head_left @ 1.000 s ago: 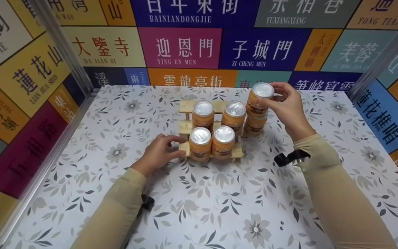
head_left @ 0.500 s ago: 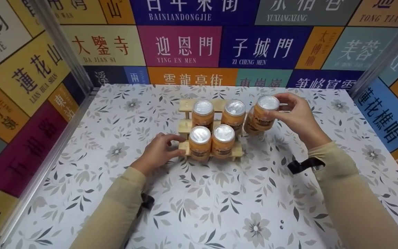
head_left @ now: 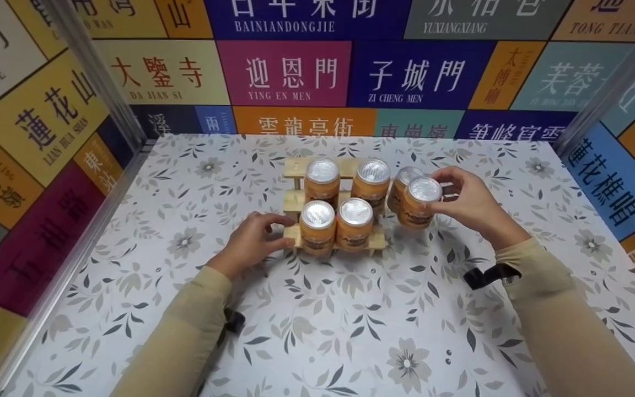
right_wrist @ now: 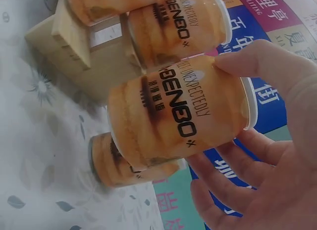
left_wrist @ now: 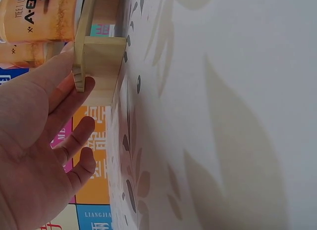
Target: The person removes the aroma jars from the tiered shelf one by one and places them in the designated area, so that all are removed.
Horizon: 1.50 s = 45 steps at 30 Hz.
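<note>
My right hand (head_left: 472, 204) grips an orange can (head_left: 416, 212) with a silvery lid near its top, thumb on one side and fingers on the other. In the right wrist view this can (right_wrist: 173, 114) is slightly tilted. Partly hidden behind it, another such can (head_left: 398, 190) stands on the table, right of a stepped wooden rack (head_left: 294, 202). Two cans (head_left: 317, 234) sit side by side on the rack's front step, with two more (head_left: 371, 190) higher behind. My left hand (head_left: 254, 240) pinches the rack's left end; its other fingers (left_wrist: 81, 136) are loosely bent.
White leaf-patterned cloth covers the table (head_left: 317, 331). Colourful sign-printed panels (head_left: 284, 71) rise behind and at both sides, with a metal post (head_left: 111, 71) at the left corner. A black strap (head_left: 491, 274) is round the right wrist.
My right hand has brought its can down from above the standing can, to the right and nearer to me. My left hand stays at the rack; the other cans have not moved.
</note>
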Motion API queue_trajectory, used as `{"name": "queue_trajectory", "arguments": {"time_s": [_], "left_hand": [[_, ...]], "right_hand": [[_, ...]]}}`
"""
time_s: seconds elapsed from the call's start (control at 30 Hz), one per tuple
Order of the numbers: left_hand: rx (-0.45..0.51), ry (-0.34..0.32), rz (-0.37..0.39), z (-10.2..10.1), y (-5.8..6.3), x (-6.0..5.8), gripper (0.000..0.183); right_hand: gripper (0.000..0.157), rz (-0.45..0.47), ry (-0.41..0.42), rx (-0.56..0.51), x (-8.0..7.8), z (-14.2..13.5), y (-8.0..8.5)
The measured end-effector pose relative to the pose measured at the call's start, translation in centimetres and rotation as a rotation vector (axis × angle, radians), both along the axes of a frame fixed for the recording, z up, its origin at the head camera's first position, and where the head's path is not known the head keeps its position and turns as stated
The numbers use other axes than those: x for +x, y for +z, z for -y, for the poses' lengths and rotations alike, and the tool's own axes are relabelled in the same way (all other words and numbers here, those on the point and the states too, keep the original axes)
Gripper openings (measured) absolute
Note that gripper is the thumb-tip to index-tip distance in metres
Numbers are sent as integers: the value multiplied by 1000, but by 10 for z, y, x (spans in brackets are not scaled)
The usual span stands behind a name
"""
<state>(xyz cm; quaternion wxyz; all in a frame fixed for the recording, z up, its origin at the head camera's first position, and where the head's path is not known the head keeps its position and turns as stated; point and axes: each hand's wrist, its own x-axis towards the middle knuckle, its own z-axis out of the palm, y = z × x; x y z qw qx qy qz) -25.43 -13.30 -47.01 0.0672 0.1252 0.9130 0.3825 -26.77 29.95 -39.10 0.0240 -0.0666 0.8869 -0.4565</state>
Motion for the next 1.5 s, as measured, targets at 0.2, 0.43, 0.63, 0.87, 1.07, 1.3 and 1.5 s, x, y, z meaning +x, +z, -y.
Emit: {"name": "queue_trajectory", "arguments": {"time_s": [0.2, 0.43, 0.63, 0.87, 1.07, 1.3, 1.5], "left_hand": [[5, 9, 35, 0, -1, 0, 44], [4, 4, 13, -1, -1, -1, 43], [-19, -5, -18, -2, -3, 0, 42], [1, 9, 15, 0, -3, 1, 43], [10, 7, 17, 0, 0, 1, 43], [22, 6, 11, 1, -1, -1, 43], [22, -6, -11, 0, -1, 0, 42]], "right_hand": [[66, 16, 31, 18, 4, -1, -11], [66, 28, 73, -4, 6, -3, -23], [66, 58, 80, -3, 6, -3, -34], [65, 49, 91, -36, 4, -3, -41], [68, 51, 85, -18, 5, -4, -41], [68, 65, 88, -27, 2, -6, -42], [68, 93, 83, -19, 2, -7, -43]]}}
